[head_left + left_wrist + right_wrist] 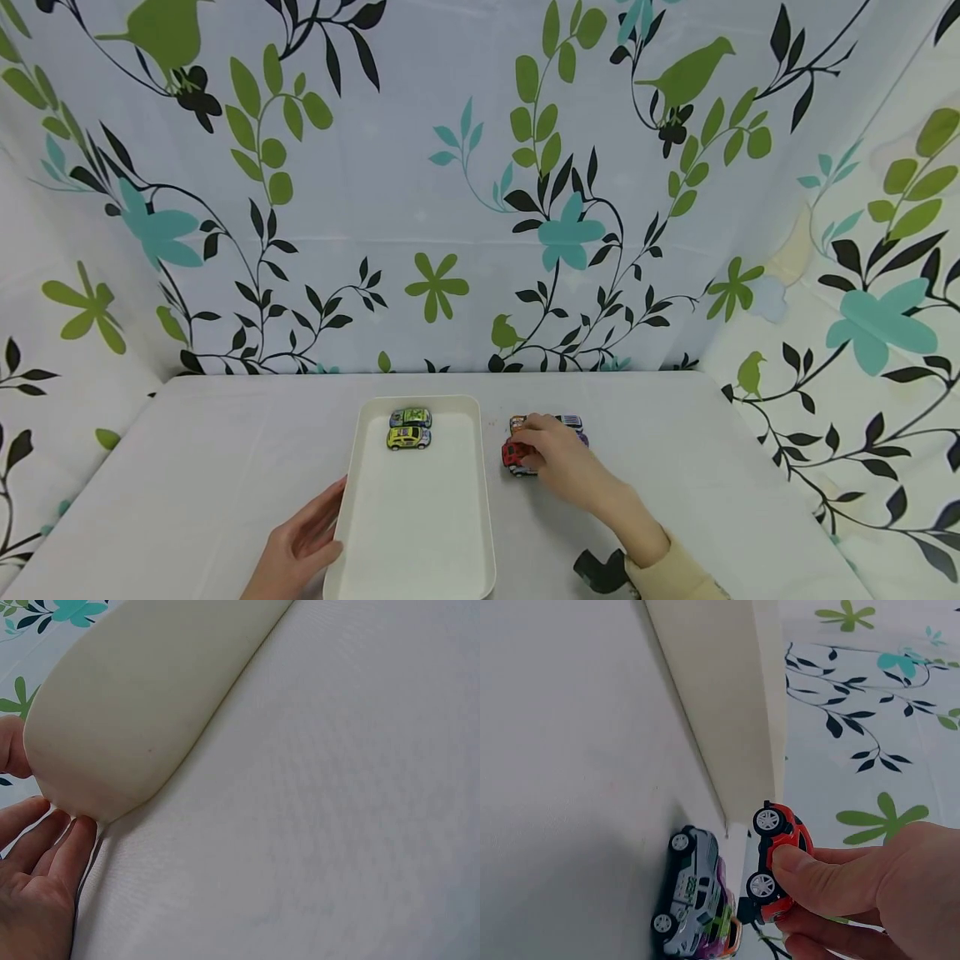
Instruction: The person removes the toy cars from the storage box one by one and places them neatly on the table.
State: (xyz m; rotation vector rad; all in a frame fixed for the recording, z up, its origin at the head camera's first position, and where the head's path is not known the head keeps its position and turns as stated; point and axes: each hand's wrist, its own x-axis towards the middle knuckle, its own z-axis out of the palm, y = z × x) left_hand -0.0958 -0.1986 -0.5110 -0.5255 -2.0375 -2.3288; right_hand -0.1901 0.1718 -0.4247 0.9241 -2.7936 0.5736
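My right hand pinches a red toy car between thumb and fingers. In the right wrist view it is held above a silver toy car, whose wheels rest on the table. Other toy cars, one orange, sit partly hidden behind this hand. My left hand lies along the left side of a white tray, its thumb at the rim. In the left wrist view, its extended fingers touch the tray's outer wall. Inside the tray, a green toy car and a yellow one stand side by side.
The white table runs back to a leaf-and-bird patterned cloth, with similar cloth at both sides. A black strap piece shows at the right wrist, by a pale yellow sleeve.
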